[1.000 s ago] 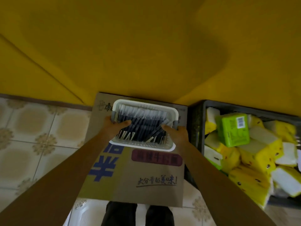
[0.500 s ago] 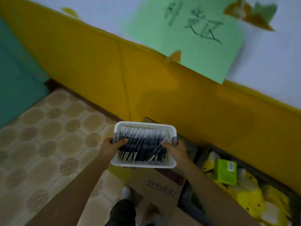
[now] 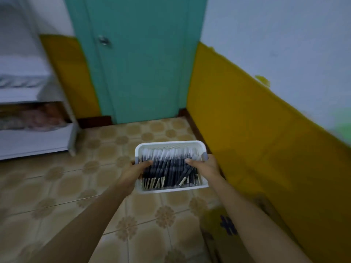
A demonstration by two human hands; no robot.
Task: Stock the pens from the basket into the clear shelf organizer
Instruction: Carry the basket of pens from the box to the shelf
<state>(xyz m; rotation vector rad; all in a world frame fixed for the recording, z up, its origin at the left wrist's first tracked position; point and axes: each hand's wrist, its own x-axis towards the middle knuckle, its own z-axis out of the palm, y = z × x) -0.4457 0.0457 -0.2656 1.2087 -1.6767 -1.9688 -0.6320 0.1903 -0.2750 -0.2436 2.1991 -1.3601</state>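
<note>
Seemingly early in the job, a person carries a white basket (image 3: 171, 188) at waist height over a tiled floor (image 3: 57, 186), seen from a head-worn camera looking down. The left hand (image 3: 131, 172) grips the basket's left edge and the right hand (image 3: 204, 168) grips its right edge, each with a thumb hooked over the rim onto the contents. The hands are apart, with the basket held level between them. Dark pens (image 3: 169, 168) with pale tips fill the basket in a tight row, a few lying crooked near the front. Ahead stands a teal door (image 3: 140, 63); a yellow-and-white wall (image 3: 266, 120) runs along the right. At far left is a blurred white shelf unit (image 3: 28, 111); whether it holds the clear organizer cannot be told. No pen appears stocked yet, so the whole load likely remains to be placed.
</note>
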